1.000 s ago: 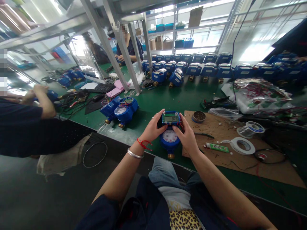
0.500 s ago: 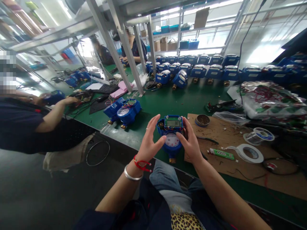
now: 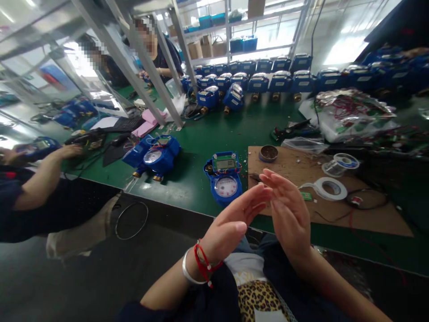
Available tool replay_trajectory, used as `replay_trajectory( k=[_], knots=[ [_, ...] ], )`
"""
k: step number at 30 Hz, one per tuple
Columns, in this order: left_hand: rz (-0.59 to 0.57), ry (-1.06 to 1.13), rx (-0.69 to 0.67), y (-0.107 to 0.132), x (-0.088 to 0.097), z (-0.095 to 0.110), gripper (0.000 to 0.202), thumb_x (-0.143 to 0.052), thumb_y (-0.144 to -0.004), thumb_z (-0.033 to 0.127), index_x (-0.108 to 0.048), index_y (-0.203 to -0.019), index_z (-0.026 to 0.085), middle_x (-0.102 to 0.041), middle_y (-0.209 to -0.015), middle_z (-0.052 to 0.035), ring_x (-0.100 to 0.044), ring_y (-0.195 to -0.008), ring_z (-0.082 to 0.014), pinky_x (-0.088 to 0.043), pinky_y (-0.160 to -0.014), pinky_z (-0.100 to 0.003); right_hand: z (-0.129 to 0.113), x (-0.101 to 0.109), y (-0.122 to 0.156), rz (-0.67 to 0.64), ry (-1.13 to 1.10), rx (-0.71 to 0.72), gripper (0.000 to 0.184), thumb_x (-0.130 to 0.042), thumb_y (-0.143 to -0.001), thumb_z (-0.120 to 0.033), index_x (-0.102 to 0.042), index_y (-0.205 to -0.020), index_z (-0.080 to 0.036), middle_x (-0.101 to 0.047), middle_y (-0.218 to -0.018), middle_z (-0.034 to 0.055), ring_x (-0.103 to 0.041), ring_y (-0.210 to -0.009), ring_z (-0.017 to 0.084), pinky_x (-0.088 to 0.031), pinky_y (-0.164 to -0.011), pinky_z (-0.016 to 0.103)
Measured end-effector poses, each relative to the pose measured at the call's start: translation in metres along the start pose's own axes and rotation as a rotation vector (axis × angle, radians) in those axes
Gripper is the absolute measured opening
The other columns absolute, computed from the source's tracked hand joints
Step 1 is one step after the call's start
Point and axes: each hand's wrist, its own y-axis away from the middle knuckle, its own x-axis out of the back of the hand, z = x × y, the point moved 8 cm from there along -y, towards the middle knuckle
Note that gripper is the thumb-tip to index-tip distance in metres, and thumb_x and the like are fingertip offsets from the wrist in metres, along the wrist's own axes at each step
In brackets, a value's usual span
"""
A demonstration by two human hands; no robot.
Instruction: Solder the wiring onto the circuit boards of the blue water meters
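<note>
A blue water meter [image 3: 226, 187] stands on the green bench in front of me, its case uncovered so that a green circuit board with a small display [image 3: 225, 164] and a round dial show. Both hands are off it. My left hand [image 3: 234, 219] is raised just in front of the meter's lower right side, fingers stretched out and holding nothing. Close beside it, my right hand [image 3: 290, 212] is held up over the edge of the cardboard sheet [image 3: 368, 214], fingers extended, with nothing seen in it. The fingertips of the two hands nearly meet or touch; I cannot tell which.
Two more blue meters [image 3: 156, 156] sit to the left. On the cardboard lie a round tin [image 3: 268, 153], a roll of white tape [image 3: 331, 188] and a solder wire spool [image 3: 341, 164]. Rows of blue meters [image 3: 258, 82] line the back. A co-worker's arm [image 3: 43, 172] reaches in at left.
Both hands have let go of the meter and come toward me and to the right, closer together. The meter stays on the bench; the whole view has shifted.
</note>
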Motion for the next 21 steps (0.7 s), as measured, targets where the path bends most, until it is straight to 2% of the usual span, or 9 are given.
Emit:
replay_trajectory(
  k=[4,6,11,14,17,21],
  knots=[
    [0.017,0.121,0.078,-0.005,-0.006,-0.027,0.062,-0.043,-0.087,0.047,-0.047,-0.139,0.013,-0.049,-0.142,-0.0101,-0.038,-0.136,-0.0273,-0.026,-0.118,-0.040,0.001,0.022,0.022,0.037,-0.029,-0.102,0.038,-0.051,-0.092,-0.020,-0.055,-0.129,-0.027,-0.052,-0.140,0.0062,-0.049,-0.130,0.023,-0.040,-0.111,0.041],
    [-0.006,0.114,0.100,-0.006,-0.010,-0.038,0.067,-0.040,-0.088,0.054,-0.047,-0.139,0.012,-0.049,-0.142,-0.0111,-0.037,-0.136,-0.0288,-0.026,-0.118,-0.041,0.001,0.031,0.030,0.040,-0.023,-0.130,0.038,-0.053,-0.091,-0.020,-0.056,-0.129,-0.026,-0.054,-0.138,0.0064,-0.050,-0.128,0.021,-0.044,-0.108,0.035],
    [-0.154,-0.190,0.114,-0.006,-0.019,-0.053,0.071,-0.056,-0.084,0.056,-0.041,-0.143,0.020,-0.038,-0.149,-0.0096,-0.030,-0.140,-0.0332,-0.020,-0.120,-0.047,-0.003,0.043,0.040,0.015,-0.025,-0.141,0.041,-0.057,-0.090,-0.020,-0.053,-0.130,-0.027,-0.058,-0.132,0.0058,-0.055,-0.121,0.019,-0.046,-0.104,0.032],
    [-0.223,-0.335,0.124,-0.007,-0.020,-0.057,0.076,-0.055,-0.084,0.062,-0.037,-0.145,0.022,-0.032,-0.152,-0.0091,-0.027,-0.141,-0.0349,-0.018,-0.120,-0.050,-0.007,0.044,0.041,0.005,0.003,-0.125,0.046,-0.061,-0.088,-0.019,-0.052,-0.132,-0.029,-0.058,-0.132,0.0051,-0.055,-0.121,0.018,-0.047,-0.102,0.031],
    [-0.248,-0.414,0.120,-0.006,-0.019,-0.060,0.082,-0.050,-0.083,0.069,-0.032,-0.148,0.023,-0.027,-0.153,-0.0092,-0.024,-0.141,-0.0361,-0.018,-0.119,-0.052,-0.007,0.042,0.042,-0.003,0.025,-0.117,0.051,-0.064,-0.086,-0.018,-0.049,-0.133,-0.031,-0.056,-0.132,0.0037,-0.056,-0.119,0.017,-0.049,-0.098,0.029],
    [-0.237,-0.485,0.097,-0.003,-0.016,-0.064,0.085,-0.052,-0.082,0.071,-0.029,-0.149,0.025,-0.024,-0.154,-0.0089,-0.022,-0.142,-0.0368,-0.018,-0.119,-0.053,-0.004,0.038,0.042,-0.006,0.036,-0.123,0.055,-0.065,-0.085,-0.017,-0.047,-0.134,-0.033,-0.055,-0.132,0.0034,-0.055,-0.118,0.016,-0.049,-0.098,0.029]
  ],
)
